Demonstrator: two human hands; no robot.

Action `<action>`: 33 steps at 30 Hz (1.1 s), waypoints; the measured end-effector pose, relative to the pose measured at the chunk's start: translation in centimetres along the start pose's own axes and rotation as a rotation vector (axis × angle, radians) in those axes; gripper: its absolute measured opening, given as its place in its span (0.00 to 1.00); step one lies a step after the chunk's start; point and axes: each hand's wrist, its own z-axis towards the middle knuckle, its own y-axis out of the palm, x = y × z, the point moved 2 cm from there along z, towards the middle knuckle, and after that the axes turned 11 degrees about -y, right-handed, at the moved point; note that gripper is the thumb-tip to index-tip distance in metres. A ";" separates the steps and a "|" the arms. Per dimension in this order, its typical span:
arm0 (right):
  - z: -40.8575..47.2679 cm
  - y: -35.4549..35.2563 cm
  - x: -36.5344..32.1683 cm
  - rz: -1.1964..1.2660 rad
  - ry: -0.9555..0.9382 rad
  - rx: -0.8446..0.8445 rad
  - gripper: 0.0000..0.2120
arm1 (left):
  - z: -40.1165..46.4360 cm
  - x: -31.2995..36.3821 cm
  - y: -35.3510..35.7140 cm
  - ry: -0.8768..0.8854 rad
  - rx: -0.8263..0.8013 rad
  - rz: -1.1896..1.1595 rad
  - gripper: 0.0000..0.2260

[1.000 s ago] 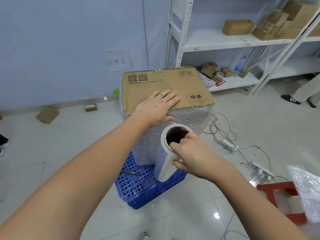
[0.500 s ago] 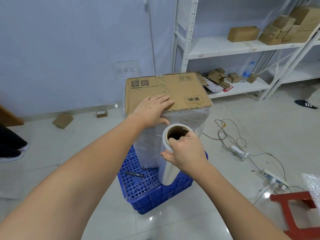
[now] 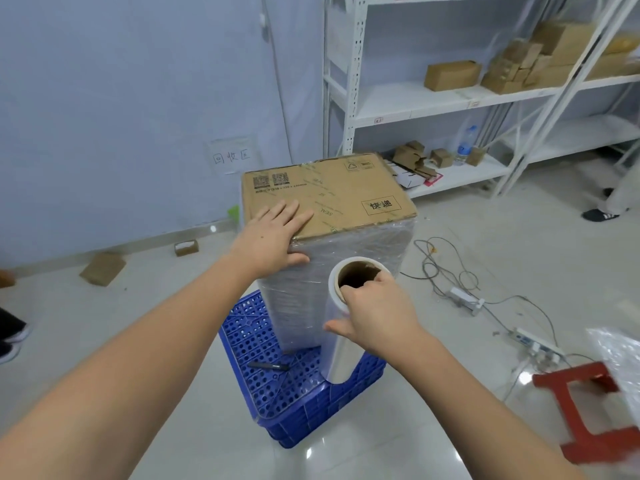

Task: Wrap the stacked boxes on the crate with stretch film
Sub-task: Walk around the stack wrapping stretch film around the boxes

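Observation:
A stack of cardboard boxes [image 3: 339, 192] stands on a blue perforated crate [image 3: 298, 393], its sides covered in clear stretch film. My left hand [image 3: 273, 233] lies flat on the near left corner of the top box, fingers straight and thumb down over the film-covered edge. My right hand [image 3: 374, 313] grips the top of the stretch film roll [image 3: 341, 351], fingers hooked into its cardboard core, thumb against the outside. The roll stands upright against the stack's near side, its lower end over the crate.
A black pen [image 3: 268, 366] lies on the crate. A red stool [image 3: 588, 410] stands at the right, near power strips and cables [image 3: 464, 299] on the floor. White shelving [image 3: 450, 105] with small boxes is behind. Other people's shoes are visible at the left and right edges.
My view has shifted to the left around the stack. My left hand slid toward the top box's near left corner. The roll stays upright in my right hand, close to the stack.

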 end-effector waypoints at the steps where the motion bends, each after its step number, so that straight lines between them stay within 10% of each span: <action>1: 0.2 -0.5 -0.6 0.022 0.064 -0.015 0.26 | 0.0 -0.1 0.2 0.000 0.004 0.001 0.43; 11: 3.7 -0.4 -3.8 0.013 0.497 -0.026 0.28 | 0.0 -0.4 1.2 0.040 0.121 -0.045 0.41; 33: 3.6 -3.2 -8.4 0.016 -0.034 -0.078 0.11 | 0.1 -0.9 0.8 0.068 0.121 -0.059 0.40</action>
